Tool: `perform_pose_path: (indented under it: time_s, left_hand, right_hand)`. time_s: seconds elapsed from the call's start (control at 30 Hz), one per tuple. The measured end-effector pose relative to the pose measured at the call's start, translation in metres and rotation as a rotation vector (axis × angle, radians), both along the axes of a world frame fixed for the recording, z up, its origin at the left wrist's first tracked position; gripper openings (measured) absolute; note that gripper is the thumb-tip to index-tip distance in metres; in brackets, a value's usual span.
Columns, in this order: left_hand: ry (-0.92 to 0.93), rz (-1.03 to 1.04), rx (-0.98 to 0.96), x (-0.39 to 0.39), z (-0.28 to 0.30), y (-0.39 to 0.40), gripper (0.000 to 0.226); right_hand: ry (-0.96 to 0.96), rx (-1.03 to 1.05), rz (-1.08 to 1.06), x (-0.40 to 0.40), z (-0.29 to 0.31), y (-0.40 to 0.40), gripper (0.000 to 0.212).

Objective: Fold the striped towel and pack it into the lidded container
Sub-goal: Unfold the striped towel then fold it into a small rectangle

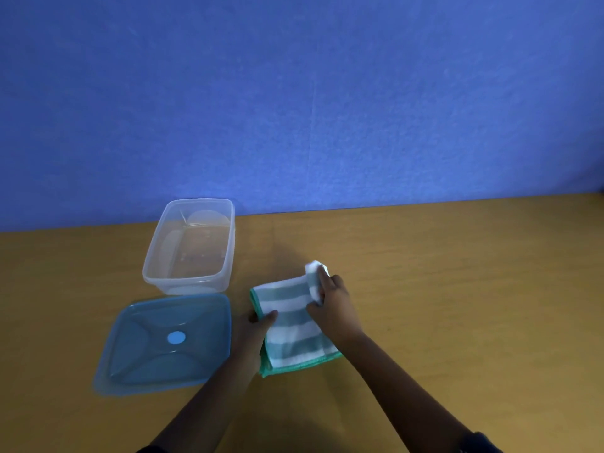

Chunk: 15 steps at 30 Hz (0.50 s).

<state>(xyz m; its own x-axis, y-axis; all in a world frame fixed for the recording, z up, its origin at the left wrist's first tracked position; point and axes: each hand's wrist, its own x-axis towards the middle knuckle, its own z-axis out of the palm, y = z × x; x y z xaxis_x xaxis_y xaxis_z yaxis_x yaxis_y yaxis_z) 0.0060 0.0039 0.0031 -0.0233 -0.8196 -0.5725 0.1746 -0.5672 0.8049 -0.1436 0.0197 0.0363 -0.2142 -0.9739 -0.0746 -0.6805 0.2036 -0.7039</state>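
**Towel part-folded beside open container**

Striped towel (291,325), green and white with a green hem, lying on the tabletop (457,289), folded into a thick, roughly rectangular pad. Just right of the lid (163,341) and right of and nearer than the container (191,246); apart from both.

Left hand (251,335) at the towel's left edge, thumb over the top layer, fingers (253,317) tucked round the edge, grasping the fold. Right hand (333,305) at the towel's far right corner, fingers (323,279) closed on a white-and-green flap, lifted and curled up off the pad. Forearms reaching in from the near edge, dark sleeve cuff showing at the right wrist end.

Container clear, rectangular, open and upright, nothing inside, far-left of the towel, close to the blue wall (294,93). Lid blue, translucent, square with rounded corners, flat on the tabletop directly in front of the container, almost touching its near wall; cannot tell whether actually touching. Round lighter blue cap at the lid's centre, raised ribs running out to the corners.

Tabletop wood-toned, bare to the right of the towel.
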Motion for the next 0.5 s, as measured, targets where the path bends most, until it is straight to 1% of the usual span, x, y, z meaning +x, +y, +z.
perform_pose_path:
  time_s: [0.07,0.13,0.23,0.4,0.5]
  left_hand:
    - [0.058,-0.021,-0.023,-0.005,0.005,0.001,0.023]
    - [0.109,-0.078,-0.092,-0.012,0.013,0.001,0.018]
    - [0.174,-0.146,-0.165,-0.023,0.027,-0.002,0.019]
    - [0.138,-0.179,-0.283,-0.036,0.046,-0.007,0.021]
    - [0.133,-0.151,-0.304,-0.036,0.053,-0.006,0.023]
  right_hand:
    - [-0.024,-0.033,0.008,0.001,0.008,-0.002,0.074]
    - [-0.040,-0.063,0.000,0.000,0.017,-0.004,0.073]
    - [-0.036,-0.103,0.018,0.004,0.027,-0.007,0.071]
    - [-0.049,-0.169,0.064,0.009,0.037,-0.007,0.068]
    - [-0.058,-0.187,0.074,0.010,0.041,-0.006,0.068]
